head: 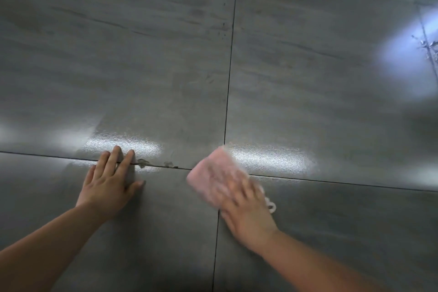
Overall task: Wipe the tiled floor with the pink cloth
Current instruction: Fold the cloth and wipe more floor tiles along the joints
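The grey tiled floor (147,59) fills the view, with dark grout lines crossing near the middle. A folded pink cloth (213,173) lies flat on the floor where the grout lines meet. My right hand (244,211) presses down on the cloth's near part, fingers spread over it; hand and cloth are blurred. A white loop of the cloth (271,206) sticks out to the right of that hand. My left hand (109,182) rests flat on the floor to the left, fingers apart, holding nothing.
Small pale smudges (154,163) sit on the grout line between the two hands. A patch of chipped grout or debris (429,47) shows at the far right under a bright light reflection. Shiny wet-looking streaks (267,156) gleam beyond the cloth.
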Available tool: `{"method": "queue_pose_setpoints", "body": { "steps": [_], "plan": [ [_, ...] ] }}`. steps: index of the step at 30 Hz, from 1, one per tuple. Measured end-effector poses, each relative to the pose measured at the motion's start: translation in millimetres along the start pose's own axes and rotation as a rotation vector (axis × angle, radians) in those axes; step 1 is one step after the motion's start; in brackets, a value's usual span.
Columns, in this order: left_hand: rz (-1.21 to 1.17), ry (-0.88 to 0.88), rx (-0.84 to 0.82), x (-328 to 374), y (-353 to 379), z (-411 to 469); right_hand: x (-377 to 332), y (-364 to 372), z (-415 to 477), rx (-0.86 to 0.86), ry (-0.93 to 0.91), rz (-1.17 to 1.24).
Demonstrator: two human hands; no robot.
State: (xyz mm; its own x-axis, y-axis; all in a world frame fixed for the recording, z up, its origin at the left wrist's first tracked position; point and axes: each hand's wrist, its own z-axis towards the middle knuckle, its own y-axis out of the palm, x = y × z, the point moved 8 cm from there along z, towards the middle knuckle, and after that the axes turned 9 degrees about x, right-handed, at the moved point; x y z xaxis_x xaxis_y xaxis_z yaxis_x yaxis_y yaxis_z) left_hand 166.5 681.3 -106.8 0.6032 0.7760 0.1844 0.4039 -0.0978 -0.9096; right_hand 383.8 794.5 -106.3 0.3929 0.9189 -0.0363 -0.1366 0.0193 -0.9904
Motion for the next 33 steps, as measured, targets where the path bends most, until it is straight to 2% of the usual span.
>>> {"method": "queue_pose_setpoints", "body": {
  "steps": [2,4,5,6,9,11,13,14,15,18,20,22,23,24,26,30,32,33],
  "plan": [
    [0.006,0.006,0.010,0.4,-0.7,-0.7,-17.7,-0.5,0.6,-0.008,-0.248,0.054],
    [0.024,0.010,0.003,-0.1,-1.7,-0.4,3.5,-7.5,7.1,-0.005,-0.327,0.001],
    [0.034,0.011,-0.009,-1.0,-1.6,0.0,30.5,-10.9,11.9,0.019,-0.237,-0.028],
    [0.047,0.016,-0.023,-1.5,-1.5,-0.1,68.2,-13.6,13.3,0.040,-0.060,-0.032],
    [0.068,0.025,-0.038,-0.3,-3.2,-0.4,179.8,-20.7,-17.3,0.053,0.655,0.085],
    [0.116,0.096,-0.032,9.8,-5.7,-0.4,202.2,-23.3,-40.7,0.081,1.029,0.092],
    [0.084,0.219,-0.011,30.3,-4.1,-1.2,180.3,-21.6,-41.0,0.044,1.160,0.064],
    [0.041,0.258,0.001,42.3,-3.9,-1.6,160.1,-19.2,-32.1,0.025,1.097,0.066],
    [-0.009,0.277,0.015,54.0,-3.2,-2.2,134.6,-16.8,-20.0,0.025,0.956,0.076],
    [0.040,0.436,-0.020,88.4,14.7,-6.2,58.1,-15.5,1.6,0.044,0.408,0.087],
    [0.112,0.471,-0.093,101.6,26.9,-5.4,37.9,-15.8,0.4,0.038,0.096,0.095],
    [0.114,0.457,-0.094,108.4,29.8,-1.2,51.5,-12.1,-8.8,-0.004,-0.076,0.036],
    [0.068,0.454,-0.072,112.2,29.3,0.7,72.6,-10.2,-16.1,-0.027,-0.054,0.010],
    [-0.006,0.440,-0.034,112.7,27.6,3.7,102.8,-10.8,-26.0,-0.049,0.058,0.003],
    [-0.043,0.403,0.016,111.6,25.4,10.7,169.6,-19.4,-58.7,-0.077,0.420,0.032],
    [0.056,0.416,-0.084,116.8,39.2,10.5,233.1,-39.7,-119.9,0.009,1.021,0.099],
    [0.045,0.420,-0.071,118.2,36.5,10.3,226.0,-41.6,-116.6,0.047,1.144,0.077],
    [0.006,0.385,-0.060,118.2,32.2,9.6,214.5,-40.5,-105.6,0.053,1.108,0.063]
  ]
}}
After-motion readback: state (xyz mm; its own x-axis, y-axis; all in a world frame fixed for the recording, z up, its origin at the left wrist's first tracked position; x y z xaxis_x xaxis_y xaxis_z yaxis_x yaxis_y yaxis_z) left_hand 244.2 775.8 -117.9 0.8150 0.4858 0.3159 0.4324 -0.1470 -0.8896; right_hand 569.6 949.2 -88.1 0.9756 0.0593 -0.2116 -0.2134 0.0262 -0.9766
